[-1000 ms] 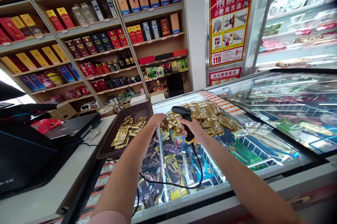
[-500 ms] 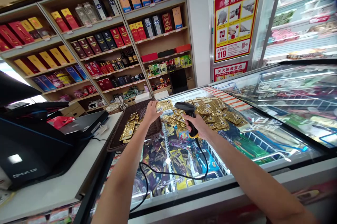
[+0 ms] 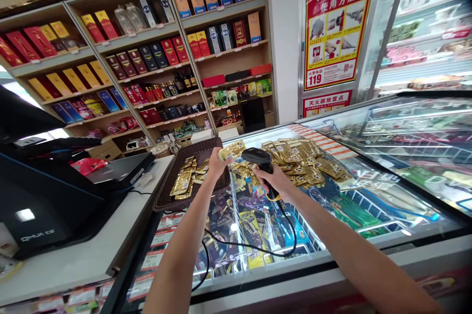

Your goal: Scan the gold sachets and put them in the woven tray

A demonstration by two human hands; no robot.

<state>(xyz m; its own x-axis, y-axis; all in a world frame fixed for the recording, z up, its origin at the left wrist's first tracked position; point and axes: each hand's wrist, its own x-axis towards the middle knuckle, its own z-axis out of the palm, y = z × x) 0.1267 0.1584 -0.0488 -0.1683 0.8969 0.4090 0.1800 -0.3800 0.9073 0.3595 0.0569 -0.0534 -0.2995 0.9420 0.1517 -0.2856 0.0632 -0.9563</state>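
Observation:
My right hand point(image 3: 271, 179) is wrapped round the handle of a black barcode scanner point(image 3: 257, 156), whose head points left. Between the fingers of my left hand point(image 3: 217, 161) is a gold packet point(image 3: 233, 149), held just in front of the scanner head. Below and left of that hand, a brown woven basket point(image 3: 162, 195) holds several gold packets point(image 3: 183, 179). A larger heap of gold packets point(image 3: 295, 156) lies on the glass freezer top, beyond and to the right of the scanner. The scanner's black cable point(image 3: 254, 250) loops down over the glass.
Under the glass of the chest freezer point(image 3: 254, 282) lie packaged goods in wire baskets. At left, a black checkout machine point(image 3: 47, 205) stands on a white counter point(image 3: 73, 260). Shelves of boxed goods point(image 3: 140, 58) line the back wall, beside a red poster point(image 3: 334, 28).
The camera view has shifted slightly. The gold packet in my left hand is tilted more, and the scanner head sits closer to it, a little lower.

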